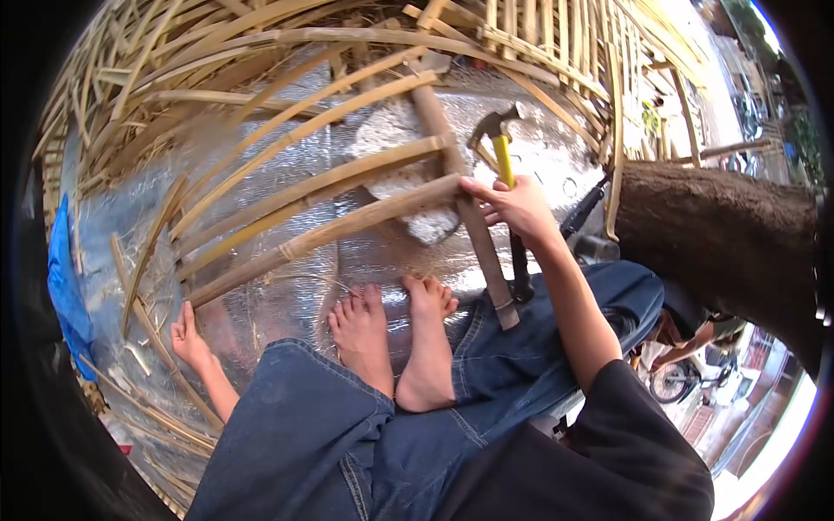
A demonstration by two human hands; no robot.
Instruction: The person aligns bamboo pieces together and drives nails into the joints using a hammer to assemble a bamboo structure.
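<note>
My right hand [524, 210] grips a claw hammer [502, 143] with a yellow and black handle, its head pointing up and away from me. The fingertips of that hand rest at the end of a bamboo slat [347, 233]. This slat meets a brown wooden bar [479, 252], to which other bamboo slats [321, 184] also run. My left hand [190, 340] is at the far left end of the same slat, fingers stretched out and close to its tip; contact is hard to make out. A rough stone block [391, 143] lies beneath the bar and slats.
Piled bamboo strips [200, 65] fill the back. A thick log [721, 226] lies at right, near a black tool [584, 208]. Blue plastic [68, 286] hangs at left. Shiny foil sheeting [287, 321] covers the floor around my feet. Another person [695, 343] and a motorbike [686, 380] appear behind.
</note>
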